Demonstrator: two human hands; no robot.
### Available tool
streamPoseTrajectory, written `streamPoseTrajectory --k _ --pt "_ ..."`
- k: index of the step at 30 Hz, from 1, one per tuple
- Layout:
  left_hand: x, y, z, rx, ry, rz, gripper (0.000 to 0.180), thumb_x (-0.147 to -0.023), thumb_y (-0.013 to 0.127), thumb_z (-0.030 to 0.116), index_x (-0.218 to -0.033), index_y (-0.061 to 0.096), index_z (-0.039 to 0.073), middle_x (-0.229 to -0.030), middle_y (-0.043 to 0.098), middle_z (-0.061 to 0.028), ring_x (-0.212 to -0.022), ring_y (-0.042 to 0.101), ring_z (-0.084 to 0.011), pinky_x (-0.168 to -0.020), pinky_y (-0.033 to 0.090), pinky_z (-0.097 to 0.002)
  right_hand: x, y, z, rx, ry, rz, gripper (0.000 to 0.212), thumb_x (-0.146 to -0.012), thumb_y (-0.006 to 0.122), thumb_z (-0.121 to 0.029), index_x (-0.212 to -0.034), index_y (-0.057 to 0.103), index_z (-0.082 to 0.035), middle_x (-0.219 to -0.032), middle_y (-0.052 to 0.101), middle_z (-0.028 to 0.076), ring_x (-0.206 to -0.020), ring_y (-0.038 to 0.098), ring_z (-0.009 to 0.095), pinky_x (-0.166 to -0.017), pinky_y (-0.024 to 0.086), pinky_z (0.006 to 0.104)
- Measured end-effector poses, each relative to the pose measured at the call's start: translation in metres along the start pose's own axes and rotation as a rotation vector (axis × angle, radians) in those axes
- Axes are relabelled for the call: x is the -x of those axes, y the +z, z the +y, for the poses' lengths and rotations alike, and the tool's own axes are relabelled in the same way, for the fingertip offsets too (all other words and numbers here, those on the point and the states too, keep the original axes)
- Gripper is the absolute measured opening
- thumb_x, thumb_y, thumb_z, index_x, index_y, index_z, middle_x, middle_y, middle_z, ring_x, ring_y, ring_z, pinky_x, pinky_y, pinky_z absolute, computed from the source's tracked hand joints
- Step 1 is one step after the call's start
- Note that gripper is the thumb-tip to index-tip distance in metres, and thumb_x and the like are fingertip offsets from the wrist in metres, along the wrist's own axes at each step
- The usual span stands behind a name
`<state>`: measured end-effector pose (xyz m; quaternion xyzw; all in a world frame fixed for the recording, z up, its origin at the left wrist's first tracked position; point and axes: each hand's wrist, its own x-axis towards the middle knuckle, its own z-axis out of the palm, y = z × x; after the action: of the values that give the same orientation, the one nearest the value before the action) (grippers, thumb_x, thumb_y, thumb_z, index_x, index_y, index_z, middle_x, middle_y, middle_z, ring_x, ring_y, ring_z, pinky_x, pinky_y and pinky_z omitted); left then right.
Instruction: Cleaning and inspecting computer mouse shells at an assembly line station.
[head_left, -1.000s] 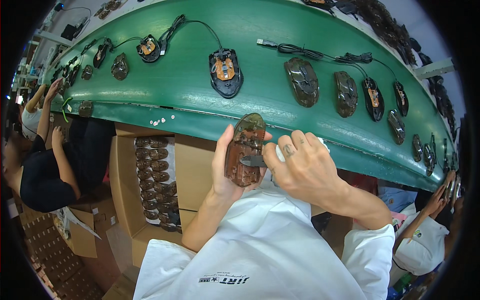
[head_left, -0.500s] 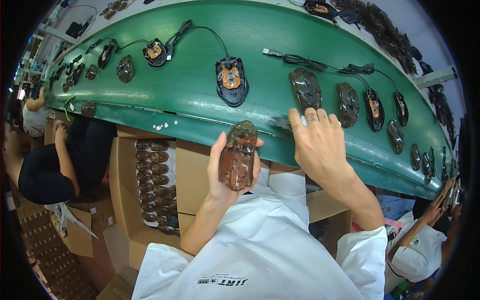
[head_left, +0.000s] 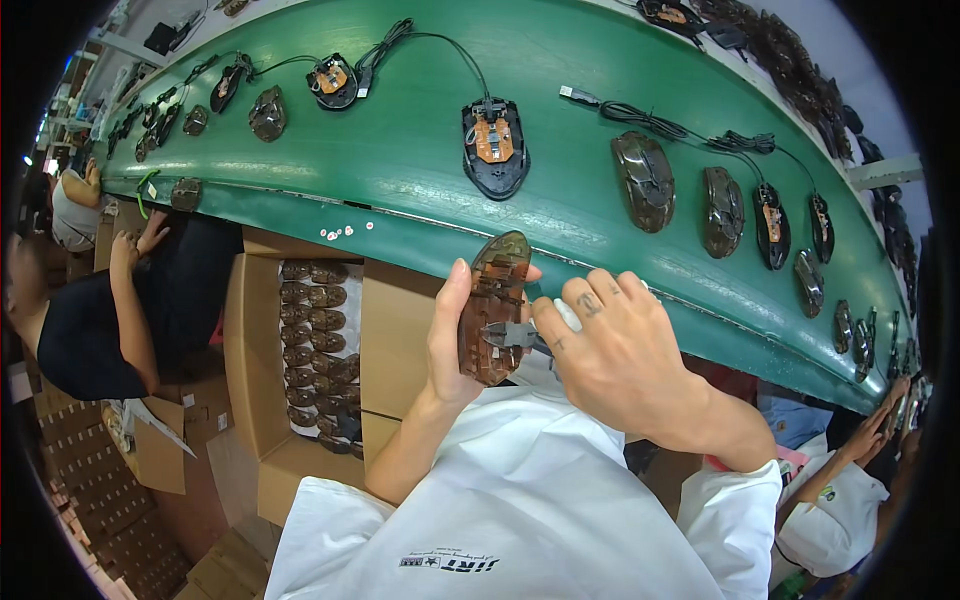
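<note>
My left hand (head_left: pixel 447 345) is closed around a translucent brown computer mouse cover (head_left: pixel 490 290), held upright in front of my chest at the belt's near edge. My right hand (head_left: pixel 625 350) grips a pair of pliers (head_left: pixel 512 335) by its handles, which are mostly hidden by the fingers. The grey metal jaws lie over the lower right part of the cover; I cannot tell whether they bite on it. On the belt beyond lies an opened mouse base (head_left: pixel 494 145) with an orange circuit board, and another brown mouse cover (head_left: pixel 644 180) stands to its right.
The green conveyor belt (head_left: pixel 420 150) carries more covers and corded bases. At its edge lie several small white-and-red bits (head_left: pixel 348 231). An open cardboard box (head_left: pixel 250 370) at my left holds rows of covers. Co-workers sit at left (head_left: pixel 95 320) and right (head_left: pixel 835 490).
My right hand has come down and left from the belt, bringing the pliers' jaws onto the cover in my left hand. The left hand has turned the cover slightly.
</note>
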<state>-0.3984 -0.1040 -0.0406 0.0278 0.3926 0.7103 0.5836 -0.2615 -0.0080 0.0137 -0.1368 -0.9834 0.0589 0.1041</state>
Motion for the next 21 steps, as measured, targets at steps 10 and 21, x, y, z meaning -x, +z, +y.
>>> streamPoseTrajectory --k 10,21 --pt "0.002 0.009 0.009 -0.096 -0.021 -0.006 0.059 -0.103 0.033 0.048 -0.122 0.061 -0.001 -0.088 0.068 -0.0080 -0.060 0.056 -0.0099 -0.053 0.046 -0.0219 -0.009 -0.007 0.003 0.121 -0.057 -0.020 0.022 -0.074 0.065 -0.010 -0.094 0.062 -0.002 -0.084 0.052 0.012 -0.072 0.043 0.023 -0.065 0.036 0.0345" --pt "-0.007 -0.009 0.014 -0.237 -0.152 -0.162 0.053 -0.102 0.036 0.042 -0.113 0.065 0.000 -0.082 0.068 -0.0072 -0.056 0.054 -0.0103 -0.047 0.039 -0.0219 -0.014 -0.011 0.004 0.230 -0.143 -0.116 0.020 -0.073 0.065 -0.009 -0.091 0.061 0.000 -0.077 0.053 0.013 -0.065 0.042 0.021 -0.059 0.036 0.0326"
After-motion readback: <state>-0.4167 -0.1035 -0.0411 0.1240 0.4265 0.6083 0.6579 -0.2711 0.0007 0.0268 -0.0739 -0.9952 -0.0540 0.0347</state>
